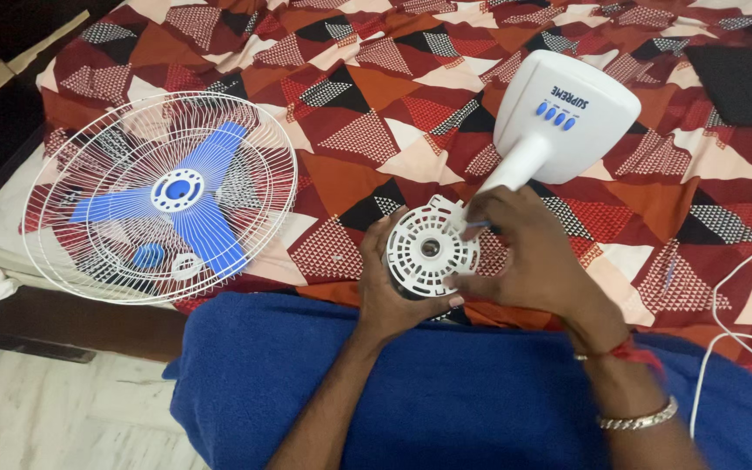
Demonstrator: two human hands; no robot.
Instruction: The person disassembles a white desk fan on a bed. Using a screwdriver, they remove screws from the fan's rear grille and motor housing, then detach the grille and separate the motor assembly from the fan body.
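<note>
While my right fingers (491, 228) pinch together on something small and blue at the rim of the white motor housing (431, 248), too small for me to name, my left fingers (382, 248) curl around the housing's left edge and underside, clamped on it from below. My left hand (389, 292) carries the weight; my right hand (528, 257) lies across the housing's right side.

I judge this slotted round housing to be hard moulded plastic: stiff, fairly light as a shell, but likely heavy behind the face where the motor would sit. Its thin ribs and edge tabs look brittle, so I would hold it by the solid outer rim, not by the ribs. The central shaft hole is no handle.

It sits at the centre of the frame, above my blue-clad lap (446, 392), joined to a white neck that rises to the fan base (567, 113) with blue buttons, upper right of centre.

At the left of the frame the white wire fan guard (71, 174) lies on the patterned bedsheet (376, 96), with the blue fan blade (206, 209) resting inside it. A white cable (728, 278) trails down the right edge.
</note>
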